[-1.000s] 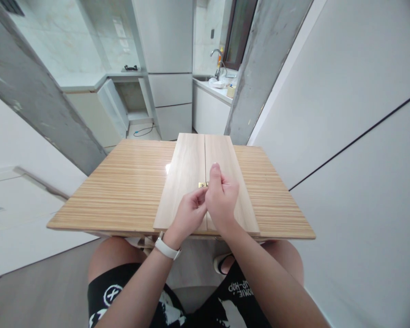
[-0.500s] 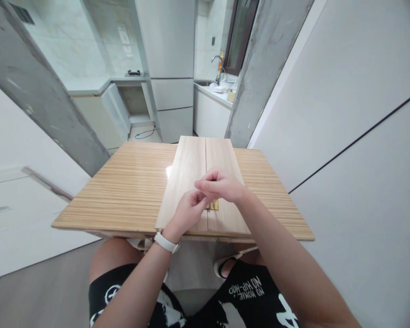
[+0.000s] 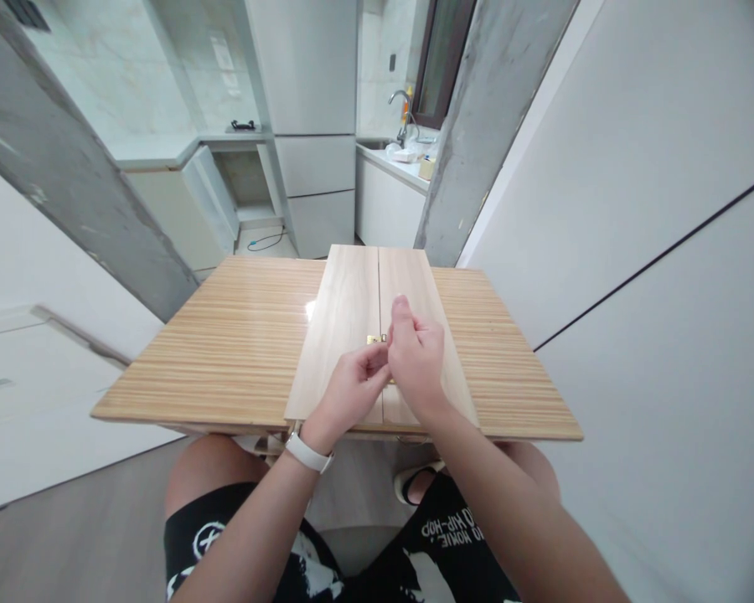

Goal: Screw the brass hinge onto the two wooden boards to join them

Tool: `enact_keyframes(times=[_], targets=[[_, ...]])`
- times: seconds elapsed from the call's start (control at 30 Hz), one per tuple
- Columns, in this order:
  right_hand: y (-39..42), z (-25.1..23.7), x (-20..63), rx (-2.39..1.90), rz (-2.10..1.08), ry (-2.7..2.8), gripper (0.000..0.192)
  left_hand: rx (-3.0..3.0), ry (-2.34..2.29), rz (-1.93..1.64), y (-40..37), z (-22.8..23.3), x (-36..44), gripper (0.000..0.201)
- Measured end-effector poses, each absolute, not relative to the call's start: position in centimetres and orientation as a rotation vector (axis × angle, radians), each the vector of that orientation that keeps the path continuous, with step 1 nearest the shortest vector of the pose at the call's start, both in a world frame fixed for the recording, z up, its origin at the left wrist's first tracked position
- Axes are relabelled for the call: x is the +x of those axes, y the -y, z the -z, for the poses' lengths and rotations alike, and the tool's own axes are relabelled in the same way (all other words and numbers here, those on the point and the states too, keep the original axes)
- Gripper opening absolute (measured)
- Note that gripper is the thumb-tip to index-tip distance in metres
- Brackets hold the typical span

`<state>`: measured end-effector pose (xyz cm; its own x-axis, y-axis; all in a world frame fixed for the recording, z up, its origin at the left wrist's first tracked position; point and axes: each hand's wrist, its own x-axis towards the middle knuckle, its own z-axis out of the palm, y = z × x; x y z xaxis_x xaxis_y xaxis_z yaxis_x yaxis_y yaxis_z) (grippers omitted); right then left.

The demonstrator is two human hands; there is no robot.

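Right hand (image 3: 416, 358) swung back upright, hinge (image 3: 375, 339) half-covered

"HIP-HOP" upside down on shorts (image 3: 452, 536)

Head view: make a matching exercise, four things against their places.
Things:
1. brass hinge
2. white wristband
3. faucet
4. two pale boards

Places:
A. on the left wrist
B. far back, at the kitchen counter
C. on the seam between the boards, just beyond the hands
D. side by side on the striped table

Pairs: 1-C, 2-A, 3-B, 4-D
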<state>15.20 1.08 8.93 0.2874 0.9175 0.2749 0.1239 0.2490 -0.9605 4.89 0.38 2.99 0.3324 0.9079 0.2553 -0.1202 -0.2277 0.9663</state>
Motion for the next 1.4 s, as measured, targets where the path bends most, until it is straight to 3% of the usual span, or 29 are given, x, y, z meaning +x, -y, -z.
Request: enact_keyframes(times=[0.13,0.5,0.83,1.17,1.27,1.4], targets=[[-0.7,-8.8,15.2,-1.200,-0.726,1.122,0.063,1.505,-0.780,-1.145,-0.7,-2.6,4.9,0.021],[-5.8,-11.3,21.0,-0.471,-1.783,2.020,0.055,1.580,-0.874,-1.157,-0.5,-1.8,4.9,0.031],[-4.3,-9.7,18.6,-0.779,-1.465,1.529,0.070,1.480,-0.838,-1.196,-0.8,-2.6,5.0,0.022],[-0.5,-9.1,15.2,-1.188,-0.690,1.036,0.064,1.567,-0.815,-1.150,-0.3,-2.9,5.1,0.017],[-0.8,-9.2,15.7,-1.142,-0.771,1.165,0.064,1.594,-0.832,-1.168,-0.4,-2.6,5.0,0.014],[-3.3,-10.4,18.8,-0.852,-1.234,1.685,0.058,1.568,-0.847,-1.170,-0.8,-2.1,4.8,0.019]])
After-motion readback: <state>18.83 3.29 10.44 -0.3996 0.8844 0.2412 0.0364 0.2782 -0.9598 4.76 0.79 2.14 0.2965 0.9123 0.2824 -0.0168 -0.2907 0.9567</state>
